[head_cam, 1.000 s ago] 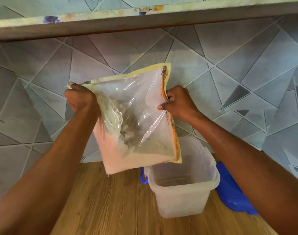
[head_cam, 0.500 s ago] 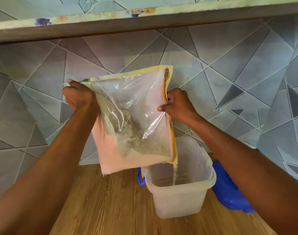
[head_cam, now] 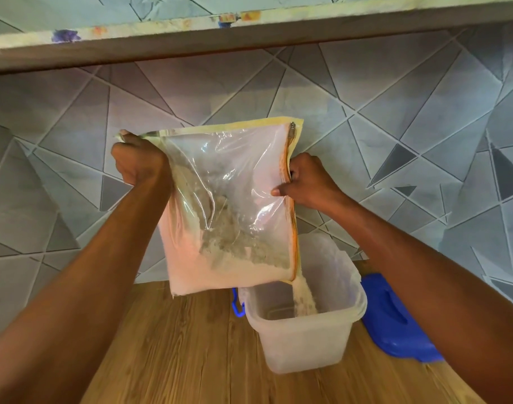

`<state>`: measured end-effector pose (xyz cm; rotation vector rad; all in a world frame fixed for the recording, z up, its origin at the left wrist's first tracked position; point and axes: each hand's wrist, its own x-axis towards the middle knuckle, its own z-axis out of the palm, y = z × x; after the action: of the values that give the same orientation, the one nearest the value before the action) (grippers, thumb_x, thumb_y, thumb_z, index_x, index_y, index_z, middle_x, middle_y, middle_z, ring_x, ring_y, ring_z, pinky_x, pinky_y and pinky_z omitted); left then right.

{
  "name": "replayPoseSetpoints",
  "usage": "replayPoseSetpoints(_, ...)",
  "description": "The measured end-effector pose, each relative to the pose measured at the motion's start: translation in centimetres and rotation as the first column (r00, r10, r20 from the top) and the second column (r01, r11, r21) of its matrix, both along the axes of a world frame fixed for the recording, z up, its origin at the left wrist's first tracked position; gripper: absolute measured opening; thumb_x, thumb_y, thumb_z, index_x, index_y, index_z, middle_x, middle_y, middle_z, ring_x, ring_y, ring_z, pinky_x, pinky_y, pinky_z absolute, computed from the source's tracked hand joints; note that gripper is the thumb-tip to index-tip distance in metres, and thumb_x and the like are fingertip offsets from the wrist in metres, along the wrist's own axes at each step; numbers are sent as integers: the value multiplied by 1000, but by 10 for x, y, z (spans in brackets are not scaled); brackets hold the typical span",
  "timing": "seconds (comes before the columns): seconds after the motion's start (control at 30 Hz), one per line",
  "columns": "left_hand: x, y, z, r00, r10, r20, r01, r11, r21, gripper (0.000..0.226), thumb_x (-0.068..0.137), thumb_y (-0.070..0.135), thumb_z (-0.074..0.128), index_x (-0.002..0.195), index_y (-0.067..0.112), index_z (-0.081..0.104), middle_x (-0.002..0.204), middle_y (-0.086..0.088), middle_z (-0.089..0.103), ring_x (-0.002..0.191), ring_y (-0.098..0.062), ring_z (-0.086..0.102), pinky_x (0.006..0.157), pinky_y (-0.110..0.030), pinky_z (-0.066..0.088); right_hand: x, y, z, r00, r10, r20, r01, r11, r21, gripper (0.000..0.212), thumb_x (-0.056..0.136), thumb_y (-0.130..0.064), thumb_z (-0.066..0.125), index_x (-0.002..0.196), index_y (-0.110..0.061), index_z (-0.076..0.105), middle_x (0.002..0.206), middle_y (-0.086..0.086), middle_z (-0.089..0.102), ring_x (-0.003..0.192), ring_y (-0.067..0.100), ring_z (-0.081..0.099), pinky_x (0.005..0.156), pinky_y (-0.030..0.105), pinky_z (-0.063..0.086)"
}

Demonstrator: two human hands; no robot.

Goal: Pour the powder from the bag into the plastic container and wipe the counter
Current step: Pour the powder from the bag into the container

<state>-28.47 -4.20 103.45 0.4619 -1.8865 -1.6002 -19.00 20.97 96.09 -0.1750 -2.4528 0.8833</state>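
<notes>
A clear zip bag (head_cam: 234,185) with a yellow-orange zipper edge hangs turned on its side above the counter. Pale powder fills its lower part. My left hand (head_cam: 138,163) grips the bag's upper left corner. My right hand (head_cam: 307,182) pinches the zipper edge on the right. A stream of powder (head_cam: 303,295) falls from the bag's lower right corner into the translucent plastic container (head_cam: 304,342), which stands open on the wooden counter (head_cam: 173,351) below and right of the bag.
A blue lid (head_cam: 395,319) lies on the counter right of the container, partly behind my right forearm. A blue clip (head_cam: 237,304) shows at the container's left side. Grey tiled wall (head_cam: 395,118) stands behind, with a shelf edge (head_cam: 249,33) overhead.
The bag has tipped further and its lower right corner now sits over the container. Powder has gone from not flowing to a thin trickle to a thicker stream.
</notes>
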Motion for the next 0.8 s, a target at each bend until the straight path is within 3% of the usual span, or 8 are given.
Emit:
replayPoseSetpoints(0.1, 3, 4, 3, 1000, -4, -1, 4, 1000, -18, 49, 107, 42, 26, 122, 7, 57, 119, -7, 65, 100, -20, 62, 88, -29, 48, 0, 3, -1, 999, -39, -27, 38, 999, -26, 47, 65, -34, 90, 97, -7, 70, 104, 10, 70, 91, 24, 68, 79, 36, 59)
replayPoseSetpoints(0.2, 3, 7, 5, 1000, 21, -5, -21, 998, -53, 50, 107, 43, 25, 120, 7, 58, 118, -8, 65, 107, -25, 62, 87, -32, 46, 1, 3, -5, 999, -49, -16, 48, 998, -27, 41, 66, -31, 91, 90, -10, 66, 99, 11, 67, 90, 26, 66, 69, 28, 50)
replayPoseSetpoints(0.37, 3, 10, 5, 1000, 0, -27, -2, 999, -52, 49, 107, 44, 27, 116, 8, 59, 114, -7, 66, 105, -25, 64, 91, -35, 48, 10, 4, -4, 999, -50, -16, 50, 998, -27, 36, 70, -26, 90, 92, -6, 70, 101, 13, 71, 99, 30, 65, 84, 42, 58)
replayPoseSetpoints(0.47, 3, 13, 6, 999, -13, -38, 11, 999, -43, 47, 107, 44, 27, 113, 10, 58, 106, -4, 65, 99, -22, 64, 88, -32, 49, 12, 8, -6, 999, -43, -20, 42, 998, -44, 33, 70, -26, 91, 92, -12, 70, 105, 11, 72, 104, 31, 64, 89, 42, 57)
replayPoseSetpoints(0.6, 7, 18, 7, 999, 1, -38, -3, 998, -59, 44, 107, 43, 26, 111, 11, 57, 99, -2, 58, 90, -16, 55, 77, -25, 39, 14, 12, -6, 999, -20, 29, 20, 1000, -12, 43, 67, -29, 91, 93, -5, 67, 103, 12, 70, 100, 29, 65, 85, 43, 58)
replayPoseSetpoints(0.8, 7, 20, 6, 998, 10, -60, -15, 996, -84, 48, 107, 42, 25, 119, 8, 57, 115, -6, 65, 105, -22, 62, 76, -23, 37, 12, 10, -12, 998, -36, 54, 35, 999, 3, 46, 70, -37, 89, 96, -10, 63, 106, 10, 66, 100, 26, 62, 82, 39, 57)
